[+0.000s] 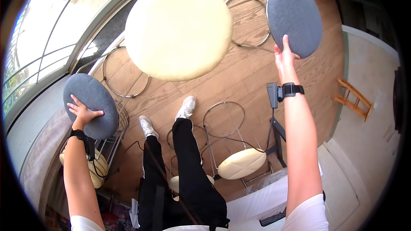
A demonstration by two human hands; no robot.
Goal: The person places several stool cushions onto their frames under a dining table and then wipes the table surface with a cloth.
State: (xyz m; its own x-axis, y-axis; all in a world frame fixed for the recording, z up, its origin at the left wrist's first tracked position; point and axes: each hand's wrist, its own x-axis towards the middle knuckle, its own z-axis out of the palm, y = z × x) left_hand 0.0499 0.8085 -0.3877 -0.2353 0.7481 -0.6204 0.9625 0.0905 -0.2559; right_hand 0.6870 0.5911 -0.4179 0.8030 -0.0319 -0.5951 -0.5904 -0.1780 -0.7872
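Note:
My left hand (84,113) lies with fingers spread on the upper face of a blue-grey round padded stool seat (102,123) at the left. At the upper right, my right hand (285,57) grips the near edge of a second blue-grey round padded seat (297,16). One finger reaches over its face; its other fingers are partly hidden at the rim. Between the two, farther ahead, stands a larger-looking cream round padded seat (178,30). Metal hoops (130,96) and legs show beneath these stools.
More cream stool seats (242,163) with upturned wire legs lie near my right leg. Stacked cream seats (98,170) are below my left forearm. A small wooden stool (354,99) is at the right. A window (48,35) borders the wooden floor (196,86). Cables hang from both wrist devices.

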